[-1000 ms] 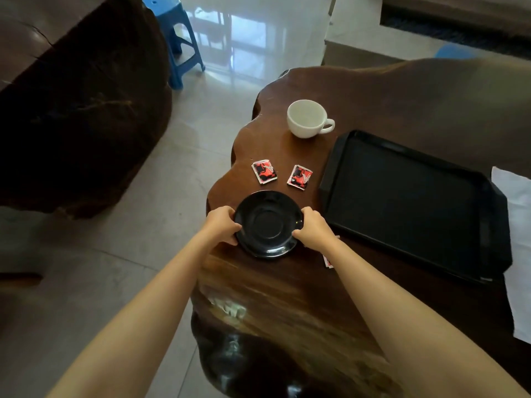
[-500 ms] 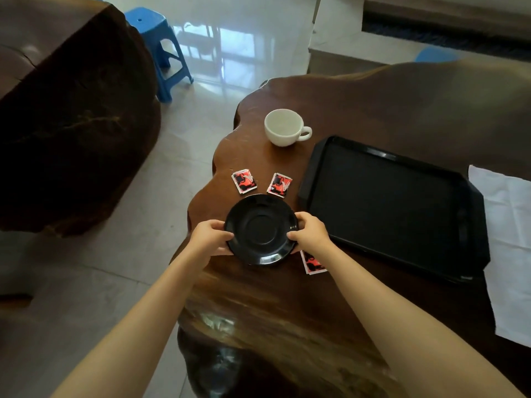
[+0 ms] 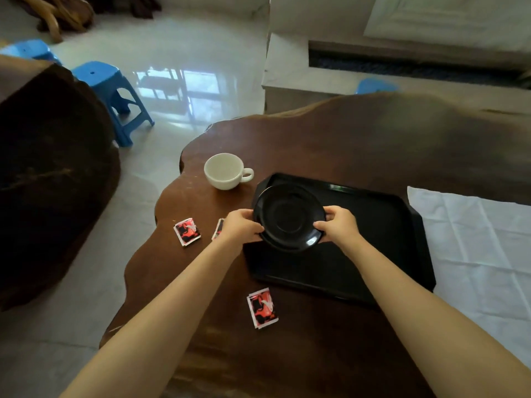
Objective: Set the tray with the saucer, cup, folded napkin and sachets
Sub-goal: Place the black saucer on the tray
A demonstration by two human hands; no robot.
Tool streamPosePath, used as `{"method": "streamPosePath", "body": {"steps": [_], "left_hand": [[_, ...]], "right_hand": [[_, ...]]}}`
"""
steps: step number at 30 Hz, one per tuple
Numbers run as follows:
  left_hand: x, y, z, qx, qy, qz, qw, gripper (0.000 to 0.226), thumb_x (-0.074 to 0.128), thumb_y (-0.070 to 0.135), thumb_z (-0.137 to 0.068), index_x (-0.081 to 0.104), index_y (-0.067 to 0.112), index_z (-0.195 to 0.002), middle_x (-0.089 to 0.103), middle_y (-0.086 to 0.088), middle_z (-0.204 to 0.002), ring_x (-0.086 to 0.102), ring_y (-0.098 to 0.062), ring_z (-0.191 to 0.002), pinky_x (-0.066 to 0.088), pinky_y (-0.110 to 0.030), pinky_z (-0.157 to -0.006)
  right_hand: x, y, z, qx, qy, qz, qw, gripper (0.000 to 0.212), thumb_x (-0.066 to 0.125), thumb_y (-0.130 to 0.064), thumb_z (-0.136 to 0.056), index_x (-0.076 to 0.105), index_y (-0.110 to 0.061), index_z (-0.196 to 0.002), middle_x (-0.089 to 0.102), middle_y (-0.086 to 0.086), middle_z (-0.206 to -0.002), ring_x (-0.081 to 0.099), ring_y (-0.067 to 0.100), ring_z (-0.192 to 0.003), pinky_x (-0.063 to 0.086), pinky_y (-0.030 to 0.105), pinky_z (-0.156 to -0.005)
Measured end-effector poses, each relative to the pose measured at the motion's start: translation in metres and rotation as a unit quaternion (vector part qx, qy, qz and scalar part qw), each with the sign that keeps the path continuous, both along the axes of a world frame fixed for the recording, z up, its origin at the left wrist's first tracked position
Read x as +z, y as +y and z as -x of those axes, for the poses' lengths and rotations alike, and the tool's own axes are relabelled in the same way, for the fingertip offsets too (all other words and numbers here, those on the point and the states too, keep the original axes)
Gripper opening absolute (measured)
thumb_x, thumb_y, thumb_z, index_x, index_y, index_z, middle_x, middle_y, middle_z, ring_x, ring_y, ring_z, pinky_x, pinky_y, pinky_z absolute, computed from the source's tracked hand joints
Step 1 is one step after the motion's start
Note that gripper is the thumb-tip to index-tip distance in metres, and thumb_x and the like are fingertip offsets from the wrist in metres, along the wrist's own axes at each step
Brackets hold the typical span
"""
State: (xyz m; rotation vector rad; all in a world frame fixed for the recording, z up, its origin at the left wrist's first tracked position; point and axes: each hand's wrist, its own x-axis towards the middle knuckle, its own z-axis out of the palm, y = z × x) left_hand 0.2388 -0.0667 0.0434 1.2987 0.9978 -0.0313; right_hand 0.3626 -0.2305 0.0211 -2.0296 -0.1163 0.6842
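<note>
I hold the black saucer [image 3: 288, 216] by its two sides over the left end of the black tray [image 3: 382, 225]. My left hand [image 3: 241, 226] grips its left rim and my right hand [image 3: 337, 224] grips its right rim. The white cup [image 3: 225, 170] stands on the wooden table [image 3: 359, 139], just left of the tray's far corner. Three red sachets lie on the wood: one [image 3: 187, 231] at the left, one [image 3: 219, 228] partly hidden behind my left wrist, one [image 3: 262, 308] near the tray's front edge. The white napkin [image 3: 477, 242] lies spread flat, right of the tray.
The table's wavy left edge drops to a glossy tiled floor. Blue plastic stools [image 3: 109, 90] stand on the floor at the far left, beside a large dark wooden block [image 3: 48, 182]. A pale low step [image 3: 301, 79] runs behind the table.
Both hands have lifted the saucer off the wood and carried it right and away from me, over the tray's left end. The sachet it hid near the tray now shows fully.
</note>
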Motion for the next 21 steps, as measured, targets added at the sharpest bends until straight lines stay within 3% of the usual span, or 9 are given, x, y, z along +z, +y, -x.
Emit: {"method": "streamPosePath", "body": {"steps": [4,8,11,15,17,21], "left_hand": [[-0.014,-0.017,-0.043,0.044,0.005,0.047,0.998,0.042,0.057,-0.017,-0.08,0.055,-0.004,-0.12,0.06,-0.017,-0.11,0.061,-0.035,-0.105,0.054,-0.035,-0.077],[-0.044,-0.019,-0.073,0.093,0.022,0.046,0.994,0.033,0.062,-0.016,-0.076,0.063,-0.003,-0.106,0.063,-0.023,-0.112,0.064,-0.034,-0.1,0.056,-0.039,-0.081],[-0.059,-0.015,-0.088,0.107,0.037,0.017,0.993,0.035,0.064,-0.012,-0.076,0.064,0.001,-0.109,0.065,-0.019,-0.109,0.065,-0.031,-0.096,0.057,-0.038,-0.079],[-0.072,-0.015,-0.097,0.108,0.051,-0.01,0.993,0.03,0.063,-0.009,-0.079,0.066,0.0,-0.107,0.065,-0.015,-0.1,0.065,-0.028,-0.091,0.057,-0.038,-0.08],[-0.077,-0.018,-0.098,0.108,0.054,-0.03,0.992,0.027,0.062,-0.009,-0.079,0.066,-0.001,-0.105,0.065,-0.015,-0.097,0.064,-0.026,-0.087,0.056,-0.038,-0.081],[-0.082,-0.023,-0.095,0.098,0.056,-0.058,0.992,0.029,0.061,-0.008,-0.081,0.064,0.001,-0.109,0.064,-0.007,-0.087,0.062,-0.023,-0.084,0.056,-0.039,-0.084]], "right_hand": [[-0.006,-0.011,-0.039,-0.006,-0.021,0.046,0.999,0.035,0.064,0.006,-0.079,0.057,-0.002,-0.112,0.062,0.016,-0.108,0.065,0.033,-0.091,0.059,0.047,-0.065],[-0.019,-0.01,-0.066,0.011,-0.047,0.083,0.995,0.031,0.063,0.003,-0.08,0.058,-0.006,-0.109,0.061,0.013,-0.108,0.062,0.024,-0.078,0.054,0.029,-0.049],[-0.032,-0.003,-0.081,0.031,-0.085,0.107,0.99,0.028,0.063,-0.001,-0.081,0.06,-0.011,-0.106,0.06,0.011,-0.109,0.06,0.021,-0.076,0.049,0.021,-0.043],[-0.05,0.004,-0.092,0.048,-0.123,0.143,0.981,0.03,0.066,-0.008,-0.08,0.062,-0.008,-0.11,0.06,0.012,-0.11,0.063,0.026,-0.084,0.058,0.036,-0.064],[-0.058,0.006,-0.095,0.059,-0.133,0.156,0.977,0.034,0.066,-0.011,-0.079,0.062,-0.008,-0.113,0.061,0.012,-0.11,0.062,0.025,-0.091,0.054,0.034,-0.073],[-0.069,0.005,-0.094,0.062,-0.136,0.147,0.978,0.029,0.065,-0.011,-0.079,0.065,-0.011,-0.107,0.062,0.011,-0.105,0.061,0.024,-0.088,0.05,0.031,-0.073]]}}
